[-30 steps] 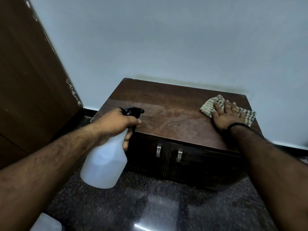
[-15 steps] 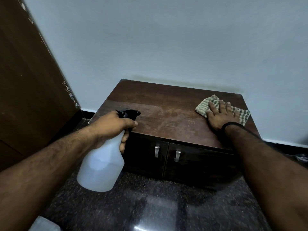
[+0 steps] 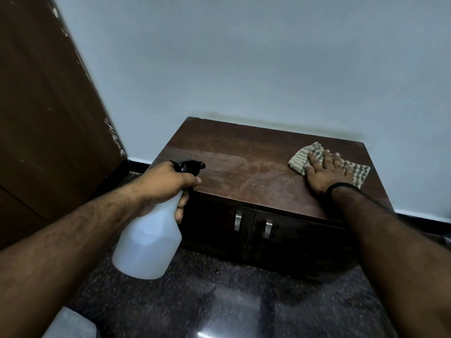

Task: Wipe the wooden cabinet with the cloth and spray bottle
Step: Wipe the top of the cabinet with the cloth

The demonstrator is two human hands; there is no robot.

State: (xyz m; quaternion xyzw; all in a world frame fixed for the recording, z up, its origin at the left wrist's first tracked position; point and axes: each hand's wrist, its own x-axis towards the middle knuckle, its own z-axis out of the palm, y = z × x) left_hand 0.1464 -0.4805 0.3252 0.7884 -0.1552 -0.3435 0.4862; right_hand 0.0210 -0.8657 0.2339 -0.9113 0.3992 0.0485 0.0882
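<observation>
A low wooden cabinet (image 3: 244, 167) stands against the wall, with a dull, streaked top and two dark doors. My left hand (image 3: 166, 184) grips the neck of a white spray bottle (image 3: 148, 242) at the cabinet's front left corner, black nozzle aimed across the top. My right hand (image 3: 324, 172) lies flat, fingers spread, pressing a striped cloth (image 3: 302, 157) on the right side of the top. Part of the cloth is hidden under the hand.
Two metal handles (image 3: 252, 225) sit on the cabinet doors. A brown door (image 3: 48, 118) rises on the left. The floor (image 3: 231, 301) is dark polished stone. A pale object (image 3: 70, 325) lies at the lower left edge.
My right hand has slid the cloth a little to the left on the cabinet top. The left hand keeps the bottle at the same corner.
</observation>
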